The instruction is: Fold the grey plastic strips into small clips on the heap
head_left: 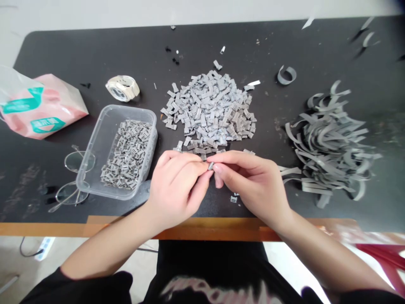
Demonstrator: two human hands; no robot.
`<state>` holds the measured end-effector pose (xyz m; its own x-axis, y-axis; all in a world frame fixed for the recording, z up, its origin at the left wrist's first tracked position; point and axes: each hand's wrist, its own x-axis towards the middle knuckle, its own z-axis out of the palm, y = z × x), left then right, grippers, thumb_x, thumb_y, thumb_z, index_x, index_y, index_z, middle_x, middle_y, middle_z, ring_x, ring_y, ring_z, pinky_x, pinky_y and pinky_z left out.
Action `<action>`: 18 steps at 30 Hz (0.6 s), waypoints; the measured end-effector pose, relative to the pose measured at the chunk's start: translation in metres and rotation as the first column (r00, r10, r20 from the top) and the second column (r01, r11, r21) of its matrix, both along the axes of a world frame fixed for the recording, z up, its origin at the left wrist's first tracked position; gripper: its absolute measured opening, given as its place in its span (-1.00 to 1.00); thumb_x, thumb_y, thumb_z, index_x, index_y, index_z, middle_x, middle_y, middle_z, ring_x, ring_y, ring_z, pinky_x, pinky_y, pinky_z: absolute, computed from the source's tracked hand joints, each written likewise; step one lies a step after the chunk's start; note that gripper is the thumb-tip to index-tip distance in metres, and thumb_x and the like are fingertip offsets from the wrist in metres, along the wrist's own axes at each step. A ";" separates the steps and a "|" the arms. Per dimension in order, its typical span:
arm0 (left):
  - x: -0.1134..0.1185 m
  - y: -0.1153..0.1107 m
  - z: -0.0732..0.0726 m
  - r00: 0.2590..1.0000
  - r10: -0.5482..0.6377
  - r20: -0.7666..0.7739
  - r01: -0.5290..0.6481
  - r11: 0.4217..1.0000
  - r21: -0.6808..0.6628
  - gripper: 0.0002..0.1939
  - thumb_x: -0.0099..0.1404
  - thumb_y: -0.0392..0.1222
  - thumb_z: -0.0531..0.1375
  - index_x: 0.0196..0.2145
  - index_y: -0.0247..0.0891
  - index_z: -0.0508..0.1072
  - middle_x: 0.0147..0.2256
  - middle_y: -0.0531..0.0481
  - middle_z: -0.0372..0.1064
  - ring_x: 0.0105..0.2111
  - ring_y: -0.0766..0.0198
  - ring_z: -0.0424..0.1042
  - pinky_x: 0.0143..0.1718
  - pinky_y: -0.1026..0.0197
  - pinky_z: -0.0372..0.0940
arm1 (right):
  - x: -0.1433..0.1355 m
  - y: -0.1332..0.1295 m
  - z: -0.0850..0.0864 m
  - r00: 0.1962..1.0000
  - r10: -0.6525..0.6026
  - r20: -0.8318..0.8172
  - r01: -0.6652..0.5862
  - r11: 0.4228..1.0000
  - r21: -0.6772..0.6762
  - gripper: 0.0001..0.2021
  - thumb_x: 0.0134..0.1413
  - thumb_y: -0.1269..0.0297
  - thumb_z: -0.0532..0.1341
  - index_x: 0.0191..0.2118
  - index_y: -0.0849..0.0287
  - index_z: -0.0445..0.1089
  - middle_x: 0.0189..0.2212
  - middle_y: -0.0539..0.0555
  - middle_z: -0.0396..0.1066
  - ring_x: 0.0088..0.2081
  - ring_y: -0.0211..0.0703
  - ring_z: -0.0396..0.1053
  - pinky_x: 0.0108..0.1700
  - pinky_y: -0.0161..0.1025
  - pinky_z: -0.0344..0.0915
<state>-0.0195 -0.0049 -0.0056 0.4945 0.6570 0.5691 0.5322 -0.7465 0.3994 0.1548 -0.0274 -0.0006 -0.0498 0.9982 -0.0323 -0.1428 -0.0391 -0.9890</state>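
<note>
Close to the table's front edge, my left hand (pixel 180 185) and my right hand (pixel 256 181) meet fingertip to fingertip. Between them they pinch a small grey piece (pixel 211 166), mostly covered by the fingers; whether it is a bare buckle or one with a strap loop cannot be made out. Just beyond the fingers lies a large heap of short grey looped strap pieces (pixel 215 107). A clear plastic tub (pixel 91 143) to the left contains many small grey slotted buckles (pixel 126 156). Another loose buckle (pixel 233 199) rests beside my right hand.
At the right is a tangled pile of grey strap strips (pixel 332 143), with a curled strip (pixel 286 75) behind it. Eyeglasses (pixel 74 177) sit partly behind the tub. A white watch (pixel 122 88) and a pink tissue pack (pixel 47 105) are at the left on the black table (pixel 268 46).
</note>
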 end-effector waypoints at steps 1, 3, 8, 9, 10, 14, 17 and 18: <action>0.001 0.000 0.001 1.000 0.006 0.009 -0.006 1.000 -0.017 -0.90 0.31 -0.39 0.23 -0.28 -0.23 0.40 -0.34 -0.02 0.54 -0.33 0.22 0.54 -0.23 0.11 0.33 | 0.000 0.000 -0.001 1.000 0.006 0.002 -0.006 1.000 -0.007 -0.89 0.13 0.45 0.35 -0.26 0.16 0.63 -0.54 -0.05 0.48 -0.48 -0.28 0.45 -0.35 -0.28 0.48; 0.002 -0.001 0.003 0.999 0.010 0.050 -0.005 0.995 -0.101 -0.87 0.30 -0.41 0.20 -0.33 -0.21 0.37 -0.40 0.04 0.49 -0.37 0.26 0.50 -0.27 0.13 0.31 | -0.001 0.001 -0.001 0.999 0.023 -0.025 -0.024 0.999 -0.034 -0.90 0.12 0.45 0.35 -0.27 0.16 0.63 -0.53 -0.04 0.50 -0.47 -0.28 0.46 -0.35 -0.29 0.49; 0.004 -0.001 0.007 0.993 0.013 0.120 0.013 0.976 -0.219 -0.84 0.30 -0.43 0.18 -0.37 -0.20 0.34 -0.45 0.10 0.41 -0.40 0.31 0.44 -0.31 0.16 0.29 | -0.003 0.001 -0.003 0.994 0.052 -0.093 -0.059 0.996 -0.074 -0.92 0.09 0.44 0.38 -0.28 0.16 0.62 -0.50 -0.03 0.54 -0.45 -0.28 0.49 -0.35 -0.30 0.50; 0.003 -0.001 0.007 0.993 0.012 0.116 0.013 0.977 -0.215 -0.84 0.30 -0.42 0.18 -0.38 -0.20 0.35 -0.44 0.09 0.42 -0.39 0.30 0.44 -0.30 0.16 0.30 | -0.003 0.001 -0.003 0.994 0.052 -0.093 -0.059 0.996 -0.069 -0.93 0.09 0.44 0.38 -0.28 0.16 0.62 -0.50 -0.04 0.53 -0.46 -0.28 0.48 -0.35 -0.30 0.49; 0.003 0.000 0.007 0.993 0.008 0.115 0.016 0.978 -0.208 -0.84 0.30 -0.42 0.19 -0.37 -0.20 0.36 -0.42 0.08 0.43 -0.38 0.30 0.45 -0.29 0.16 0.31 | -0.002 0.001 -0.003 0.995 0.049 -0.088 -0.055 0.996 -0.064 -0.93 0.10 0.44 0.38 -0.29 0.16 0.62 -0.52 -0.04 0.51 -0.47 -0.29 0.47 -0.35 -0.30 0.48; 0.001 0.000 0.003 0.994 -0.025 0.103 0.042 0.985 -0.169 -0.90 0.31 -0.40 0.22 -0.32 -0.24 0.42 -0.34 0.00 0.51 -0.31 0.25 0.50 -0.24 0.16 0.34 | 0.000 0.000 -0.001 0.998 0.021 -0.063 -0.025 0.998 -0.066 -0.97 0.15 0.40 0.36 -0.30 0.17 0.59 -0.57 -0.07 0.44 -0.50 -0.32 0.41 -0.38 -0.32 0.43; 0.001 -0.001 -0.002 0.997 -0.030 0.065 0.036 0.995 -0.098 -0.92 0.31 -0.40 0.22 -0.30 -0.27 0.43 -0.33 -0.06 0.54 -0.31 0.22 0.53 -0.21 0.13 0.34 | 0.001 0.000 0.000 0.998 0.033 -0.050 -0.037 0.996 -0.076 -0.98 0.16 0.38 0.36 -0.31 0.17 0.56 -0.54 -0.07 0.44 -0.48 -0.33 0.39 -0.39 -0.35 0.39; 0.001 -0.002 -0.003 0.998 -0.023 0.057 0.028 0.997 -0.074 -0.92 0.31 -0.40 0.23 -0.30 -0.28 0.43 -0.34 -0.07 0.54 -0.31 0.22 0.53 -0.20 0.12 0.33 | 0.001 0.000 0.000 0.998 0.039 -0.045 -0.042 0.996 -0.075 -0.98 0.17 0.38 0.35 -0.31 0.17 0.55 -0.53 -0.06 0.43 -0.47 -0.33 0.38 -0.39 -0.35 0.38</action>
<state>-0.0183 -0.0067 -0.0090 0.4805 0.6862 0.5461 0.4886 -0.7266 0.4831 0.1561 -0.0274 -0.0010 -0.0935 0.9901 -0.1047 -0.1825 -0.1205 -0.9758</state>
